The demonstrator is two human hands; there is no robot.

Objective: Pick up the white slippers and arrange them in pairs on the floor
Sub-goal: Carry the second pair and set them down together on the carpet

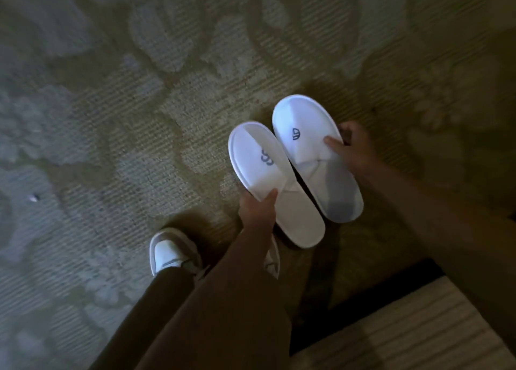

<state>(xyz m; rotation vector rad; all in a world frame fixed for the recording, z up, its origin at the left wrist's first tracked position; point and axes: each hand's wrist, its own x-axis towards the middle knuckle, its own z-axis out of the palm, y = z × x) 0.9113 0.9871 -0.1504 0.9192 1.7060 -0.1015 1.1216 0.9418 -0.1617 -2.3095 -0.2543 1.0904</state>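
Two white slippers, side by side with toes pointing away: the left slipper [275, 185] pinched by the left hand [258, 212], the right slipper [317, 157] by the right hand [353, 149], apparently to line them up as a pair just above patterned carpet [117, 135].

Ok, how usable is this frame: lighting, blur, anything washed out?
Head view: dim overall, carpet soft and smeared; the two slippers are brightest, slightly glowing, logos readable; left hand and right hand dark but discernible; corners darken.
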